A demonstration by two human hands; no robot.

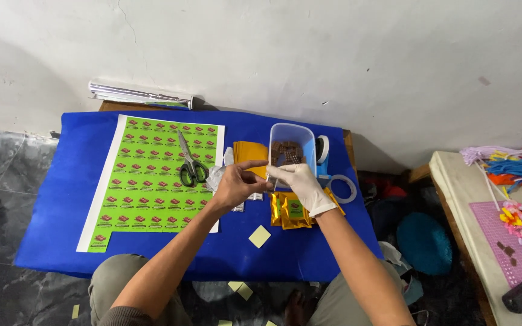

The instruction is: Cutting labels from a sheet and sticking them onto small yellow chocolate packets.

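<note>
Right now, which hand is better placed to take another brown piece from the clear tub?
Probably the right hand: gloved, it sits just below the clear tub of brown pieces. The bare left hand is farther over, toward the scissors.

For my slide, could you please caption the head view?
Bare left hand and white-gloved right hand meet over gold foil pouches on a blue cloth-covered table.

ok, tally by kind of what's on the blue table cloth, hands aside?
Green sticker sheet: 1
Green-handled scissors: 1
Clear plastic tub of brown pieces: 1
Tape rolls: 2, one lying flat, one upright beside the tub
Stack of flat orange pouches: 1
Gold pouches with green labels: a small pile, count unclear
Loose pale yellow backing square: 1
Total: 7, plus the pile
</note>
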